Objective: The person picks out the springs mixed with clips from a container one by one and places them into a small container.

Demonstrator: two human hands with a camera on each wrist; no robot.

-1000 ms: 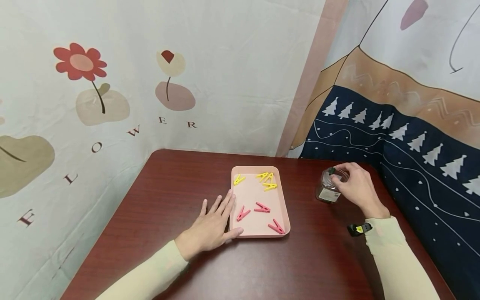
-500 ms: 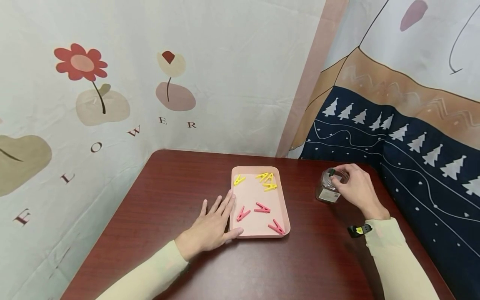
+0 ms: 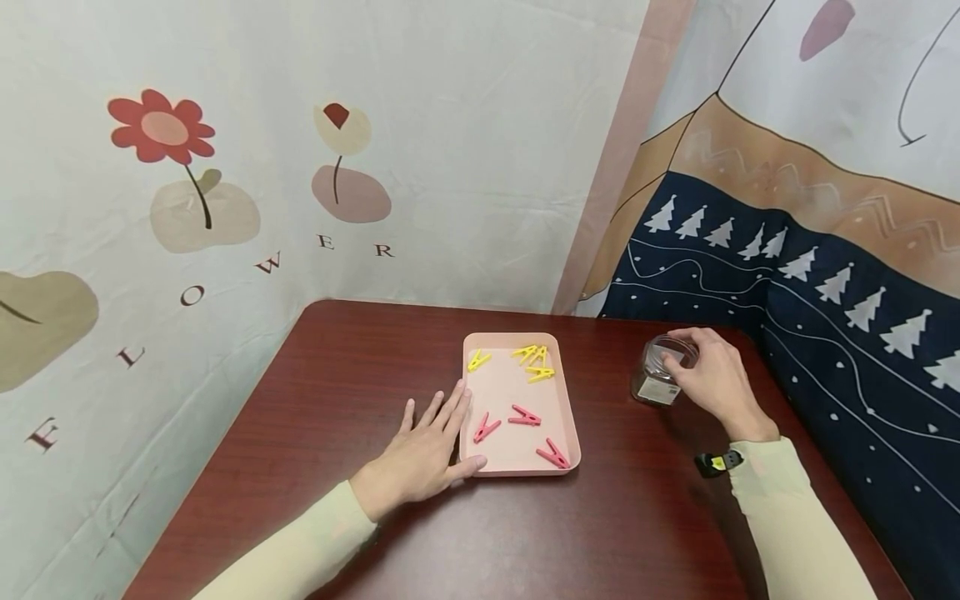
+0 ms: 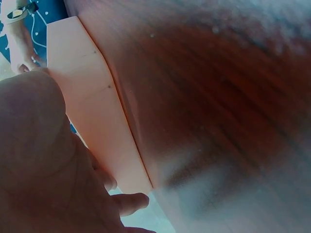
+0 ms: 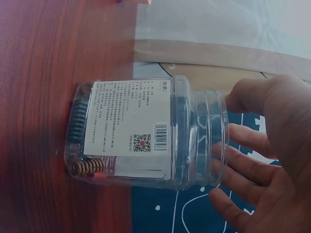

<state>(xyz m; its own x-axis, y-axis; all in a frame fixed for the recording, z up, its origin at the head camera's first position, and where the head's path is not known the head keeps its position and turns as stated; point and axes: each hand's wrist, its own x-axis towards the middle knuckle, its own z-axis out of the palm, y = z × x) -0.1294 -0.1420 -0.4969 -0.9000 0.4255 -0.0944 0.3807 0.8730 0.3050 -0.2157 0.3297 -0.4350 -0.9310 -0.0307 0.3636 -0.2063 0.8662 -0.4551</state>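
My left hand (image 3: pixel 420 450) rests along the left edge of the pink tray (image 3: pixel 506 390), fingers straight and thumb at its near corner. Several yellow clothespins (image 3: pixel 541 374) lie in the tray's far part, and pink clothespins (image 3: pixel 527 417) in the near part. My right hand (image 3: pixel 716 379) is at the mouth of a clear plastic jar (image 5: pixel 197 141), fingers spread about the rim with nothing seen between them; whether they touch it I cannot tell. Inside the upright jar are a dark green coil (image 5: pixel 77 121), a brown striped coil (image 5: pixel 87 166) and something pink.
The dark red wooden table (image 3: pixel 360 367) carries the tray in the middle and the jar at the far right. A white printed curtain (image 3: pixel 465 167) hangs behind. Navy cloth with trees (image 3: pixel 840 375) hangs along the right side.
The small dark green thing that my right fingers pinched over the jar's mouth is no longer between them. My left hand, the tray and the clothespins have stayed put.
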